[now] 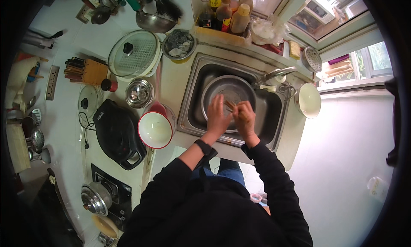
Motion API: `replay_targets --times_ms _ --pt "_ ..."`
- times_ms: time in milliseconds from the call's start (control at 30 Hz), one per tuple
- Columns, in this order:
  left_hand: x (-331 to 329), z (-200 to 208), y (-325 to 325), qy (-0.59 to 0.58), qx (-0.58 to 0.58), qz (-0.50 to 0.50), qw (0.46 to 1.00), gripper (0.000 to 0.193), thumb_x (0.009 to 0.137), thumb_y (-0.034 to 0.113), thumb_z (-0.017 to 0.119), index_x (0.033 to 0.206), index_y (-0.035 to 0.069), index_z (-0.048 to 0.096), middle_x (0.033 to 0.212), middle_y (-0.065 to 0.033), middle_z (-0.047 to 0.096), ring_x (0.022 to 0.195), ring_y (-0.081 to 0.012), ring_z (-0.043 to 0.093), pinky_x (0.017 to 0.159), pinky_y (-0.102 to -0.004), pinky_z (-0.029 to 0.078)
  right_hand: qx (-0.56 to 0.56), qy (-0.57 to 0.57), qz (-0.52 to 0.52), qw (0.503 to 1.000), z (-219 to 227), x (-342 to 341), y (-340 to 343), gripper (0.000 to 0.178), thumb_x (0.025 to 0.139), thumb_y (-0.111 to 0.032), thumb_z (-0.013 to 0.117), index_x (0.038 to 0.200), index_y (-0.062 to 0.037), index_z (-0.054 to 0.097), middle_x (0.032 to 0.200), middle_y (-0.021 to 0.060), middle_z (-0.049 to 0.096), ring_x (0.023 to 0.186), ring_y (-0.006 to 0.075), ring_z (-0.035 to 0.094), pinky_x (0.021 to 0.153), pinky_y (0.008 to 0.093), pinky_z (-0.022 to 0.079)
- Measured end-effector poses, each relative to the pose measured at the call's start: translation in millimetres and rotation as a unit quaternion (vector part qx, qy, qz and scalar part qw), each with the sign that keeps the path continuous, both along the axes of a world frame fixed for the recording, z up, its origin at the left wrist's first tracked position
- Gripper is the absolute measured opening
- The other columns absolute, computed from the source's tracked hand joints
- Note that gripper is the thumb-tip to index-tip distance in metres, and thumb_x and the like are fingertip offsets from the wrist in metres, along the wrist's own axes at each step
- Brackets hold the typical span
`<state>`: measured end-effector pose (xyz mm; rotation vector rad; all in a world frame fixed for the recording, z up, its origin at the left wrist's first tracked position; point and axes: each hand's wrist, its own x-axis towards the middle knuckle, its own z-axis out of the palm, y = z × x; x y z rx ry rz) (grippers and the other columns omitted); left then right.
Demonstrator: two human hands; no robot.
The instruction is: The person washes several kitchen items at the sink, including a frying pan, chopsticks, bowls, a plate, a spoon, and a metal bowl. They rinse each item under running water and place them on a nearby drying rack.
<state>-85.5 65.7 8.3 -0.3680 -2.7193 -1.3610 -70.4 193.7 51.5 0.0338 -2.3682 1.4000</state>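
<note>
My left hand [218, 115] is over a round metal basin [209, 87] in the sink, its fingers stretched out and pointing away from me. Right beside it, my right hand [244, 119] is closed around some thin brown sticks [230, 105], which look like wooden chopsticks. Their ends stick out toward the left hand; whether that hand touches them I cannot tell. The basin stands in the steel sink [267, 129], and its bottom is partly hidden by my hands. Behind the right hand, the faucet [280, 73] reaches over the sink's far right side.
Left of the sink stand a red-rimmed white pot [155, 130], a metal bowl [140, 93], a glass-lidded pan [132, 54] and a black electric appliance [117, 133]. Bottles [223, 13] line the back ledge. A pale bowl [308, 100] sits at the right counter edge.
</note>
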Motion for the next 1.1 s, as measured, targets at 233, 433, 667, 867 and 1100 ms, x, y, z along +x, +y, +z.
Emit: replay_targets --times_ms 233,433,667,867,1100 --pt "62 57 -36 -0.49 0.632 -0.02 0.6 0.045 0.101 0.05 0.042 0.108 0.009 0.059 0.11 -0.0135 0.067 0.098 -0.0195 0.065 0.083 -0.0317 0.054 0.204 0.2 0.322 0.903 54 49 -16 0.013 0.077 -0.013 0.065 0.088 -0.0073 0.06 0.098 0.0078 0.058 0.084 0.0264 0.062 0.068 0.0347 0.052" --pt "106 94 -37 -0.302 0.573 0.122 0.752 0.037 0.103 0.042 0.044 0.082 0.012 0.047 0.075 -0.0055 0.06 0.07 -0.019 0.065 0.061 -0.031 0.053 0.249 0.173 0.383 0.873 75 111 26 0.042 0.082 -0.008 0.064 0.123 -0.0078 0.057 0.12 0.0152 0.053 0.099 0.0277 0.06 0.084 0.0373 0.053" --pt "238 138 -65 -0.28 0.189 0.094 0.937 0.039 0.103 0.038 0.042 0.091 0.002 0.049 0.059 -0.0051 0.054 0.046 -0.019 0.057 0.046 -0.0329 0.047 -0.343 -0.379 0.365 0.778 65 158 -29 0.035 0.095 -0.028 0.062 0.116 -0.0001 0.058 0.086 -0.0019 0.057 0.065 0.0044 0.044 0.053 0.023 0.032" --pt "422 169 -145 -0.24 0.069 0.318 0.915 0.038 0.102 0.035 0.046 0.101 -0.003 0.052 0.06 -0.0119 0.06 0.047 -0.0249 0.061 0.048 -0.0371 0.049 -0.147 -0.394 0.526 0.739 82 275 -201 0.019 0.088 -0.021 0.061 0.082 -0.0031 0.061 0.068 0.0017 0.056 0.059 0.0085 0.049 0.051 0.0253 0.036" --pt "742 154 -226 -0.108 -0.019 0.639 0.761 0.036 0.093 0.04 0.058 0.094 0.004 0.055 0.064 -0.0198 0.061 0.065 -0.0403 0.062 0.062 -0.0469 0.05 -0.137 -0.231 0.684 0.678 111 540 -403 0.017 0.088 -0.018 0.059 0.08 -0.0035 0.062 0.07 0.0033 0.059 0.058 0.0096 0.05 0.051 0.026 0.038"
